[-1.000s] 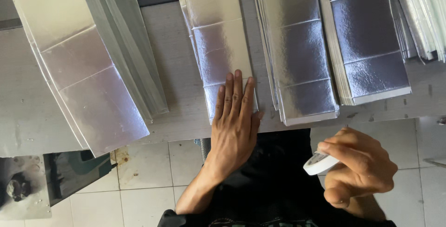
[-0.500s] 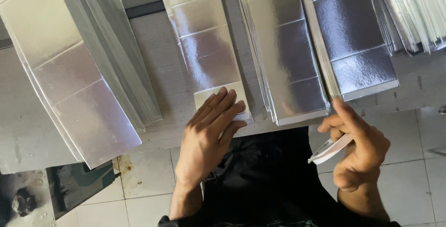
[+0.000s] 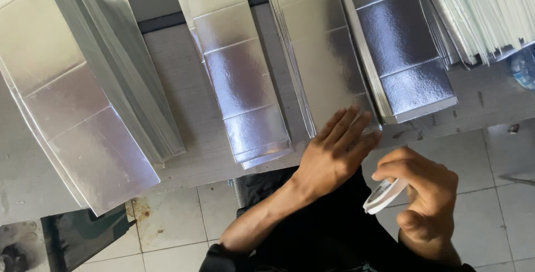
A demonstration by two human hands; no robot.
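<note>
Now the left hand (image 3: 334, 152) has slid rightward off the narrow foil-faced stack (image 3: 239, 82) it was pressing and lies flat, fingers spread and holding nothing, on the near end of the next silver stack (image 3: 323, 66) on the worktop (image 3: 178, 66). Just right of it, off the worktop's edge, the right hand (image 3: 423, 197) keeps a closed grip on a small white tape roll (image 3: 383, 195), so work appears to have passed to that stack.

A flat stack of silver foil-faced sheets (image 3: 326, 77) lies lengthwise on the grey tabletop (image 3: 173, 66), creased crosswise, its near end under the left hand's fingers (image 3: 348, 130). A small white roll of tape (image 3: 383, 195), tilted on edge, sits pinched in the right hand's fingers (image 3: 415, 172), just beside the stack's overhanging end.
</note>
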